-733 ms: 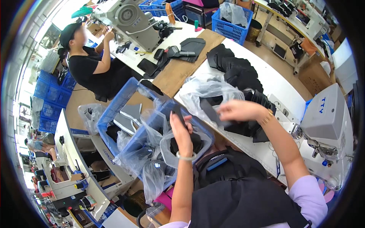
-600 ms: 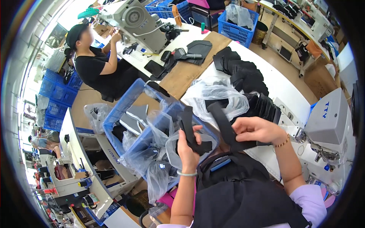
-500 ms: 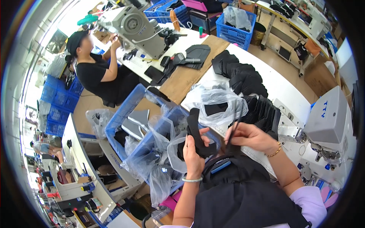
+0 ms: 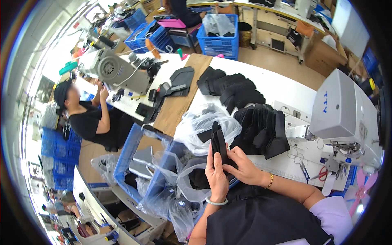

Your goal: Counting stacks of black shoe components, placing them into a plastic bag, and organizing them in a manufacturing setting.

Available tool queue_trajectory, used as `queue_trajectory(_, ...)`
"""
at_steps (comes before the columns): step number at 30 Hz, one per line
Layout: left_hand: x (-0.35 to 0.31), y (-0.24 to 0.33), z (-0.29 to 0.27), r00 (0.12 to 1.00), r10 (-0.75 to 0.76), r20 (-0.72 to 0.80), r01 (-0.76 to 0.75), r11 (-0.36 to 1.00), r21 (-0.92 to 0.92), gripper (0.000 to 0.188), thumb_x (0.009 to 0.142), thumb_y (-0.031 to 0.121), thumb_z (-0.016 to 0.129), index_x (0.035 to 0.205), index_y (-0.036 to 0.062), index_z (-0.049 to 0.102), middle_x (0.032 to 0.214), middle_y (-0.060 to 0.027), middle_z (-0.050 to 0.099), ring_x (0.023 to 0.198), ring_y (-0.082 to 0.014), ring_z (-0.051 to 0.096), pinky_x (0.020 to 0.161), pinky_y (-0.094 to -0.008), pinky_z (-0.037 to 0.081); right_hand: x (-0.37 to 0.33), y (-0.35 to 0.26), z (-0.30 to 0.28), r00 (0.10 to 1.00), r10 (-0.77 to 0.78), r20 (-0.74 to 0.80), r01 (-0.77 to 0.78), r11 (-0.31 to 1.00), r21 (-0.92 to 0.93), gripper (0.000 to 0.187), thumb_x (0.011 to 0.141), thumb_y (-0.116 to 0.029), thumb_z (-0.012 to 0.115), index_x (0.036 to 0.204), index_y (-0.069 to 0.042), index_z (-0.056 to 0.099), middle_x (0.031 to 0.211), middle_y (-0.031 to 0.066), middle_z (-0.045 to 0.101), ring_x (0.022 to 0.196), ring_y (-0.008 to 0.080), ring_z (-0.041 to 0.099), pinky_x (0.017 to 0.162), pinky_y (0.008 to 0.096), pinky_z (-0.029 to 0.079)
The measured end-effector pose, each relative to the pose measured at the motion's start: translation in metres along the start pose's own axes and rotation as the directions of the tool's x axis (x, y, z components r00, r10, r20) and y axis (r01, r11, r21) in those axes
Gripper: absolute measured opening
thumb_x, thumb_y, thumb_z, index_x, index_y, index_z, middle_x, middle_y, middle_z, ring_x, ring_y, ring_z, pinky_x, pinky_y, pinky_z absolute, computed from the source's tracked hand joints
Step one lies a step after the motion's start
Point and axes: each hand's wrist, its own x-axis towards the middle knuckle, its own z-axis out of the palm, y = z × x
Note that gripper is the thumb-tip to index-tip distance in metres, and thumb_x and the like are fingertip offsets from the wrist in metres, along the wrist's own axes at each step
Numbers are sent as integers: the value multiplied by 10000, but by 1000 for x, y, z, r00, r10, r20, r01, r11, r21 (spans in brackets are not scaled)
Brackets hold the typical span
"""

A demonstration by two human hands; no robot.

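Observation:
In front of my body, my left hand is closed round a small bundle of black fabric pieces, which stands upright with its edges together. My right hand grips the lower right side of the same bundle, fingers bent against it. Just behind the bundle lies a see-through plastic bag with black pieces showing inside. A thick row of cut black pieces is spread on the white table to the right of it. Farther back, another fanned pile of black pieces rests on the tabletop.
A sewing machine stands at the right, with red-handled scissors and a pink fan nearby. Blue crates with plastic bags are at my left. Across a wooden board, a person in black sits at another machine.
My right hand has come left to meet my left hand; the dark strip it held apart now appears against the bundle. The bundle stands more upright, and the whole view has turned.

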Motion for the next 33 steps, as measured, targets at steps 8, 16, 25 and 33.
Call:
queue_trajectory(8,11,-16,37,977,-188,96,205,951,-229,454,977,343,298,1248,-7,398,1195,-124,511,1099,-227,501,945,-342,408,14,5,-22,831,-95,-548,37,992,-117,293,823,-188,593,905,67,473,884,158,427,823,282,435,732,341,379)
queue_trajectory(16,51,-58,27,968,15,249,-161,802,576,476,986,313,220,1283,-37,347,1260,-163,411,1172,-242,381,978,-317,297,25,21,-35,871,264,-414,-155,948,279,368,899,-282,527,837,68,434,695,177,452,604,267,474,563,345,393)
queue_trajectory(25,96,2,32,736,593,327,-514,175,840,320,837,19,492,1152,-39,495,1270,-203,441,1205,-336,390,1016,-395,274,152,123,-111,302,842,-447,143,423,895,405,821,-419,586,811,-22,507,636,51,471,484,133,460,434,280,398)
queue_trajectory(33,282,17,15,819,291,494,-526,37,850,201,781,27,525,956,-54,583,1019,-206,565,986,-351,528,859,-396,421,203,225,-121,-33,951,-307,-583,231,779,518,835,-348,499,1126,79,537,1222,238,504,1120,339,507,934,393,406)
